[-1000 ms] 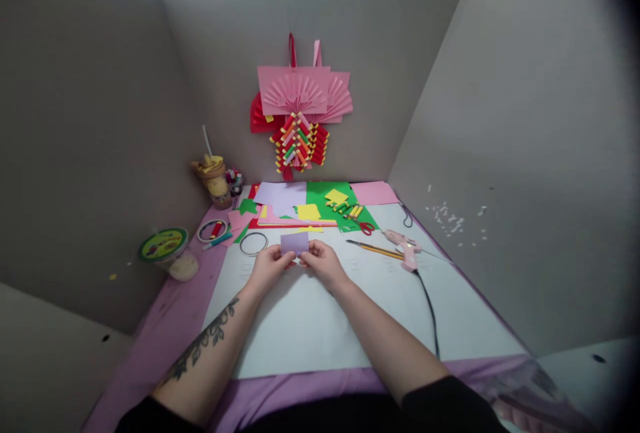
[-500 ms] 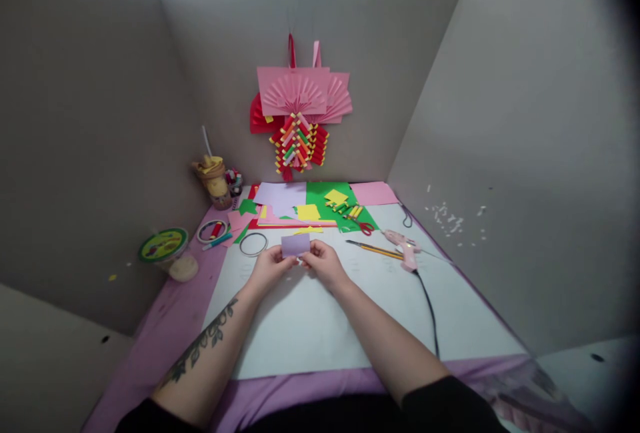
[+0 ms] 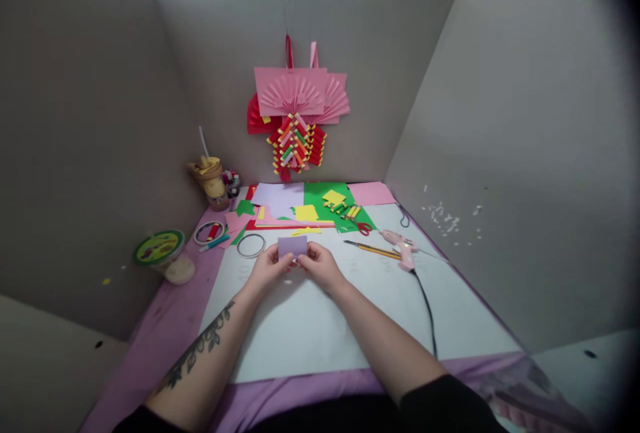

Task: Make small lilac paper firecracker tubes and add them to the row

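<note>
Between my hands, above the white sheet (image 3: pixel 300 339), I hold a small piece of purple paper (image 3: pixel 293 246) upright. My left hand (image 3: pixel 269 266) pinches its lower left part with the thumb in front. The lower right part is gripped by my right hand (image 3: pixel 318 265). The other fingers are mostly hidden behind the paper. A small white bit shows by my right thumb. Left of my hands lies a thin ring (image 3: pixel 251 245). Beyond them are yellow paper strips (image 3: pixel 306 231) and a yellow sheet (image 3: pixel 306 213).
A pink glue gun (image 3: pixel 404 247) with a black cord, pencil-like tools (image 3: pixel 373 249) and red scissors (image 3: pixel 364 227) lie to the right. Cups (image 3: pixel 213 183) and a lidded tub (image 3: pixel 165 249) stand left. Paper firecracker decorations (image 3: pixel 293 139) hang on the grey partition (image 3: pixel 210 53).
The whole view has shifted slightly. My thumbs have moved a little on the purple paper, which stays in both hands. The things on the table lie as before.
</note>
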`<state>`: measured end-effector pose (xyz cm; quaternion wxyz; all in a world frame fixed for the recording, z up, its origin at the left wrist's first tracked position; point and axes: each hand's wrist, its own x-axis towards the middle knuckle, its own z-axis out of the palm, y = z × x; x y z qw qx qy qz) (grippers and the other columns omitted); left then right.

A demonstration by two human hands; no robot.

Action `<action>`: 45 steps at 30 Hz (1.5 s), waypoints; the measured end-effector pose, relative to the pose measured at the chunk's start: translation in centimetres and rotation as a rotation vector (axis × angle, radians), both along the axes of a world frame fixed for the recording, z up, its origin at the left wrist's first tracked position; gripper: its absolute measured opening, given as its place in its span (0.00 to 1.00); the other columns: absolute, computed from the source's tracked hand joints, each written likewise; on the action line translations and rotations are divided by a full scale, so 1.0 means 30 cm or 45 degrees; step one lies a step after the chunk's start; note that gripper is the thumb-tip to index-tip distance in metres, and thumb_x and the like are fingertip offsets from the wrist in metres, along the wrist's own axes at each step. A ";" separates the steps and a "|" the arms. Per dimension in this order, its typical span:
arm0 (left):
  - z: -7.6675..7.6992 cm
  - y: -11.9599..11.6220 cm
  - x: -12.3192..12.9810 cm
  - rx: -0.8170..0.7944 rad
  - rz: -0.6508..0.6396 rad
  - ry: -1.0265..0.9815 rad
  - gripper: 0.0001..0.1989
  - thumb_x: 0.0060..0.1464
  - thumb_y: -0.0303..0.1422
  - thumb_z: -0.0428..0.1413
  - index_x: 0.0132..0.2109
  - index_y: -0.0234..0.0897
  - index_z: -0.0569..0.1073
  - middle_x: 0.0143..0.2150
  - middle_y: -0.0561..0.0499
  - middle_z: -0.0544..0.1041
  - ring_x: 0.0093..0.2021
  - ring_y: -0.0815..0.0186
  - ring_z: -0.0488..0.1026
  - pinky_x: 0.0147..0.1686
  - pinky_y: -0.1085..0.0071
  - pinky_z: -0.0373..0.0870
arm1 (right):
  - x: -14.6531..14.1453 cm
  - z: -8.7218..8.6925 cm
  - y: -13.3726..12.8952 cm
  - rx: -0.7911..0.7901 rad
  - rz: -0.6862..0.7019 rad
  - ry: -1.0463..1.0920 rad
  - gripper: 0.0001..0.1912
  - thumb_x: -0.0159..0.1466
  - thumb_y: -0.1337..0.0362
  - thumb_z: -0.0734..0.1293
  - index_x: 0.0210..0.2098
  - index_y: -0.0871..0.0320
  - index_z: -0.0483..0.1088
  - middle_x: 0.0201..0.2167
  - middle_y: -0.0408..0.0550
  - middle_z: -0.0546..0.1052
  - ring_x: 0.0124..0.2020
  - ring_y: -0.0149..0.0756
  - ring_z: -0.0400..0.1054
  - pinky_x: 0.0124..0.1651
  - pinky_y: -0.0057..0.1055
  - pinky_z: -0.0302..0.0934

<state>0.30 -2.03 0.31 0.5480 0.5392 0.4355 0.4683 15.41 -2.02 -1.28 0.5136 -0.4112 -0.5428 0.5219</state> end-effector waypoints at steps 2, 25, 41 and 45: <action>-0.006 0.002 0.003 -0.067 0.015 -0.077 0.18 0.46 0.42 0.60 0.40 0.33 0.73 0.29 0.49 0.76 0.28 0.67 0.73 0.24 0.77 0.65 | -0.009 -0.006 -0.002 -0.017 0.012 -0.003 0.05 0.53 0.63 0.65 0.29 0.58 0.67 0.23 0.40 0.72 0.23 0.29 0.63 0.25 0.24 0.55; -0.045 0.040 -0.034 -0.228 0.214 0.132 0.15 0.42 0.39 0.61 0.34 0.37 0.66 0.18 0.59 0.68 0.20 0.71 0.66 0.22 0.77 0.58 | 0.523 0.092 0.693 0.415 -0.112 -1.865 0.12 0.60 0.69 0.61 0.40 0.58 0.74 0.43 0.54 0.72 0.48 0.42 0.61 0.49 0.33 0.53; -0.030 0.030 -0.039 -0.209 0.185 0.100 0.15 0.44 0.40 0.59 0.35 0.32 0.74 0.21 0.53 0.72 0.22 0.70 0.66 0.24 0.76 0.60 | 0.352 0.165 0.693 0.751 0.365 -2.034 0.07 0.53 0.74 0.64 0.30 0.61 0.72 0.38 0.58 0.74 0.43 0.44 0.66 0.42 0.34 0.57; -0.048 0.041 -0.053 -0.187 0.254 0.068 0.15 0.44 0.39 0.59 0.36 0.33 0.75 0.24 0.52 0.74 0.24 0.70 0.68 0.25 0.76 0.62 | 0.299 0.233 0.578 0.639 -0.024 -1.351 0.07 0.60 0.64 0.59 0.36 0.59 0.67 0.33 0.50 0.74 0.34 0.36 0.68 0.37 0.31 0.61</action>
